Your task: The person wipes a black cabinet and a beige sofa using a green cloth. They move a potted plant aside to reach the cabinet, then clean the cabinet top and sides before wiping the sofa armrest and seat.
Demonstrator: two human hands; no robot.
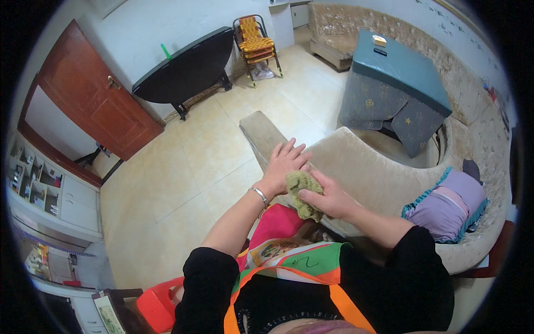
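Observation:
My right hand [329,193] grips a crumpled olive-green cloth [303,194], thumb on top and fingers behind it. Close beside it, my left hand [284,169] is held flat with its fingers apart and its back towards me. A silver bracelet circles the left wrist. The cloth lies against the edge of the left hand near the wrist; whether they press together I cannot tell. Both hands are in front of my body, above an apron [275,225] in pink, green and orange. Beneath and beyond them stretches the beige sofa seat [354,160].
A curved sofa surrounds a table with a teal cover [404,71]. Folded lilac fabric [448,204] lies on the seat at right. A black folding table [187,67] and stacked woven chairs [254,41] line the wall. A brown door [96,92] stands ajar; a red plastic stool [156,307] is behind me.

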